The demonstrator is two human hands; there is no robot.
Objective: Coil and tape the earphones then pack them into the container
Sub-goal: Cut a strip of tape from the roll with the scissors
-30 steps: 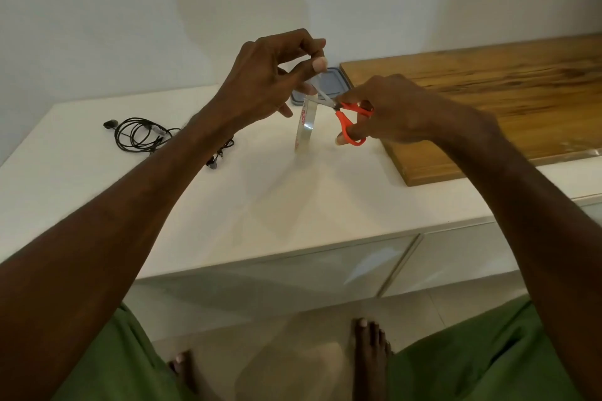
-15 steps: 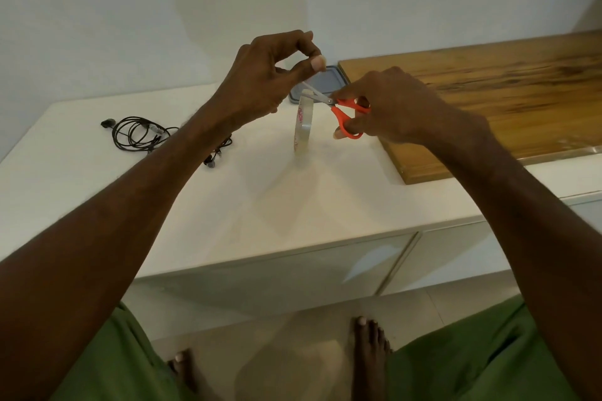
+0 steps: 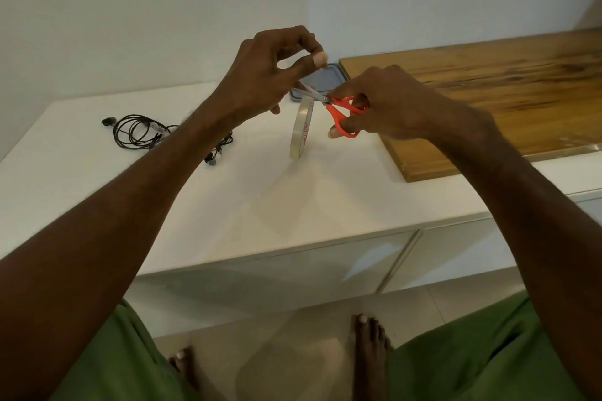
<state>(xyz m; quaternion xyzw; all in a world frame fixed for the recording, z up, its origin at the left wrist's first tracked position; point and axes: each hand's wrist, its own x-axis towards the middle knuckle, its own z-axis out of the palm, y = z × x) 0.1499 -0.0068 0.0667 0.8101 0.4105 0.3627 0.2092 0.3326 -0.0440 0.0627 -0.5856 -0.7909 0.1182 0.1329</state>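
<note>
Above the tabletop (image 3: 228, 205), left hand (image 3: 260, 75) pinches tape (image 3: 301, 127); right hand (image 3: 391, 104) grips scissors (image 3: 342, 114). Earphones (image 3: 140, 132) lie coiled, untaped, unpacked.

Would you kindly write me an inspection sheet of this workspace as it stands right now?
Surface: white counter, glossy, with a wooden board lying on its right part.
Job's things: black earphones loosely coiled at left, no tape visible on them; tape roll hanging on edge from a pulled strip; grey lidded container behind the hands.
Clutter: nothing seen.
Grippers: left hand pinches the tape end above the roll; right hand holds orange scissors, blades at the strip.
Cables: earphone cord only, partly hidden under the left forearm.
Surroundings: plain white wall, cabinet fronts below, tiled floor, bare feet.
</note>
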